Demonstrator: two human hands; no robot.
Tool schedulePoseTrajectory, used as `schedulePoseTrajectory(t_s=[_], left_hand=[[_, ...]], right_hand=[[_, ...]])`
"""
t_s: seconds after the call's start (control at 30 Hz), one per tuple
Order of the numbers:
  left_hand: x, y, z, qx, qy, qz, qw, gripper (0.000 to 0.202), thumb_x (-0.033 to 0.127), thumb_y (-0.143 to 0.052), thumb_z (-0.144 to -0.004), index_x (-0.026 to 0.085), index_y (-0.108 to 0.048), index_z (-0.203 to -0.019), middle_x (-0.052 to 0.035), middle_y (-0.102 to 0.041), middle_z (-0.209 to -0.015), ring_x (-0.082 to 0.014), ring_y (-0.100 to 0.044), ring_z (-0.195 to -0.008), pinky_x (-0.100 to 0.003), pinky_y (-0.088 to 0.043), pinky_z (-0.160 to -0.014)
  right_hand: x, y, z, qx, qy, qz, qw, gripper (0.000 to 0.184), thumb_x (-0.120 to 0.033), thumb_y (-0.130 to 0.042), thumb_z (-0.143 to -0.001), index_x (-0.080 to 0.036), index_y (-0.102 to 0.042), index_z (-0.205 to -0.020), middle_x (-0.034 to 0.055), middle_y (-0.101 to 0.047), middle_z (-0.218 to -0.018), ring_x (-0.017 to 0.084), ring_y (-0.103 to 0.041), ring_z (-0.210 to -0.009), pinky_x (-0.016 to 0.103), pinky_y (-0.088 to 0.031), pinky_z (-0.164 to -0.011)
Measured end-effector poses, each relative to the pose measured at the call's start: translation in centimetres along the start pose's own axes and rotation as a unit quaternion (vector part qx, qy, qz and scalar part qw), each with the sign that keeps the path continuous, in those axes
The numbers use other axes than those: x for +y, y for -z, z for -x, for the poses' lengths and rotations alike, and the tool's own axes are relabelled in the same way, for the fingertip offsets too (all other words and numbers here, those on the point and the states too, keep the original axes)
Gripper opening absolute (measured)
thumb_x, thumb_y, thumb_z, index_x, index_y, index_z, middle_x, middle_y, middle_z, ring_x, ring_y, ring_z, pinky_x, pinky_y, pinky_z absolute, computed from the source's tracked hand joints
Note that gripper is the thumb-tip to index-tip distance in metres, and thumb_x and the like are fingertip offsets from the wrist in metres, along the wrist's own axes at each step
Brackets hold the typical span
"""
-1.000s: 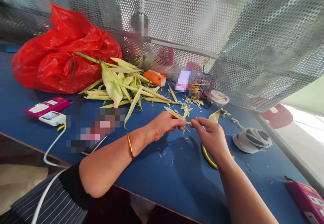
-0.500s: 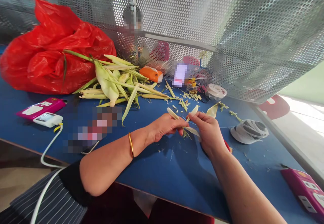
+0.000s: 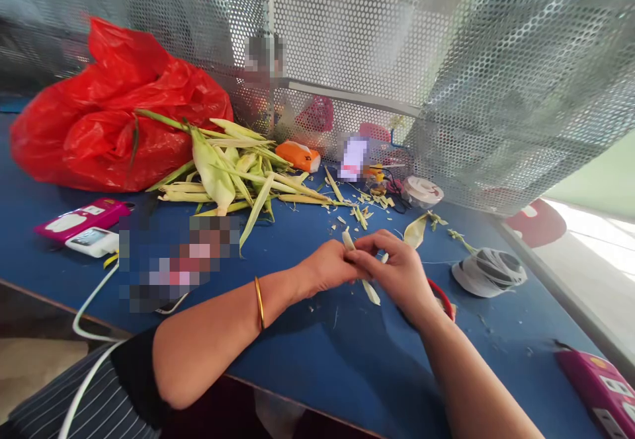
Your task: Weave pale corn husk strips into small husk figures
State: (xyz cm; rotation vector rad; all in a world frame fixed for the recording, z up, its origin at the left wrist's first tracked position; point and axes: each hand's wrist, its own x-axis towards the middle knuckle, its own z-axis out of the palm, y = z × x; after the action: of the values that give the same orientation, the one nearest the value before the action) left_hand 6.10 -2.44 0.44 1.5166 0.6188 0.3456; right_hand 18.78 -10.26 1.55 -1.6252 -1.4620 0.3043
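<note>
My left hand (image 3: 327, 268) and my right hand (image 3: 397, 270) meet over the middle of the blue table (image 3: 317, 359), both pinched shut on a thin pale leaf strip (image 3: 370, 291). One end of the strip pokes up above my fingers, the other hangs below them. A gold bangle sits on my left wrist. A pile of green and pale yellow leaves (image 3: 233, 168) lies behind my left hand. Small leaf scraps (image 3: 360, 214) are scattered just beyond my fingers.
A red plastic bag (image 3: 114, 128) fills the far left. Pink and white devices (image 3: 82, 224) with a white cable lie left. An orange object (image 3: 297, 155), white tape rolls (image 3: 489, 270), a red-rimmed thing (image 3: 444, 297) under my right wrist, a pink power strip (image 3: 600, 386), perforated metal screens behind.
My hands have drawn closer together and slightly nearer me. My right fingers now overlap the left ones on the strip, whose lower end has swung down.
</note>
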Motion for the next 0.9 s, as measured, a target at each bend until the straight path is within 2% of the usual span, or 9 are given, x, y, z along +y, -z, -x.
schedulePoseTrajectory(t_s=[0.1,0.2,0.5,0.67,0.8,0.9], left_hand=[[-0.3,-0.3,0.0,-0.006,0.001,-0.031,0.999,0.023,0.017,-0.063,-0.069,0.017,-0.056,-0.048,0.0056,-0.047,-0.045,-0.0088,-0.042,-0.051,-0.024,-0.031,-0.055],[-0.38,-0.33,0.05,-0.036,0.005,-0.041,0.998,0.026,0.025,-0.059,-0.076,0.017,-0.06,-0.051,0.0035,-0.053,-0.047,-0.0086,-0.043,-0.048,-0.024,-0.031,-0.053],[0.07,-0.09,0.42,-0.079,0.017,-0.053,0.995,0.022,0.027,-0.063,-0.075,0.017,-0.065,-0.055,0.0038,-0.052,-0.046,-0.0078,-0.04,-0.044,-0.024,-0.03,-0.049],[-0.14,0.08,0.28,-0.069,0.014,-0.034,0.997,0.023,0.035,-0.067,-0.076,0.016,-0.066,-0.062,0.0031,-0.055,-0.051,-0.0076,-0.041,-0.045,-0.023,-0.029,-0.048],[-0.17,0.17,0.2,-0.071,0.022,0.02,0.997,0.024,0.034,-0.06,-0.081,0.015,-0.071,-0.073,0.0015,-0.057,-0.054,-0.0084,-0.044,-0.05,-0.023,-0.033,-0.052],[-0.16,0.05,0.27,-0.091,0.02,0.014,0.996,0.023,0.032,-0.061,-0.08,0.015,-0.07,-0.067,0.0016,-0.055,-0.053,-0.0082,-0.043,-0.05,-0.023,-0.033,-0.053]], right_hand=[[-0.18,-0.83,0.22,-0.006,-0.068,-0.072,0.995,0.016,-0.035,-0.07,-0.074,-0.02,-0.067,-0.069,-0.0008,-0.063,-0.064,0.014,-0.056,-0.057,0.028,-0.042,-0.055],[-0.25,-0.84,0.3,0.01,-0.119,-0.111,0.987,0.016,-0.034,-0.069,-0.075,-0.019,-0.065,-0.07,-0.0024,-0.061,-0.057,0.012,-0.05,-0.048,0.026,-0.038,-0.049],[-0.35,-1.01,0.29,0.095,-0.117,-0.123,0.981,0.016,-0.034,-0.07,-0.071,-0.019,-0.065,-0.068,-0.0028,-0.057,-0.055,0.011,-0.047,-0.05,0.024,-0.037,-0.047],[-0.55,-0.65,0.19,0.059,-0.137,-0.186,0.971,0.018,-0.036,-0.07,-0.073,-0.019,-0.062,-0.07,-0.0034,-0.058,-0.055,0.01,-0.048,-0.045,0.022,-0.038,-0.042],[-0.69,-0.3,0.18,0.054,-0.155,-0.229,0.959,0.021,-0.037,-0.071,-0.074,-0.019,-0.061,-0.07,-0.0036,-0.06,-0.057,0.008,-0.048,-0.041,0.022,-0.039,-0.039],[-0.6,-0.58,0.29,0.065,-0.153,-0.214,0.962,0.02,-0.036,-0.071,-0.074,-0.019,-0.061,-0.07,-0.0044,-0.058,-0.055,0.008,-0.045,-0.039,0.021,-0.035,-0.036]])
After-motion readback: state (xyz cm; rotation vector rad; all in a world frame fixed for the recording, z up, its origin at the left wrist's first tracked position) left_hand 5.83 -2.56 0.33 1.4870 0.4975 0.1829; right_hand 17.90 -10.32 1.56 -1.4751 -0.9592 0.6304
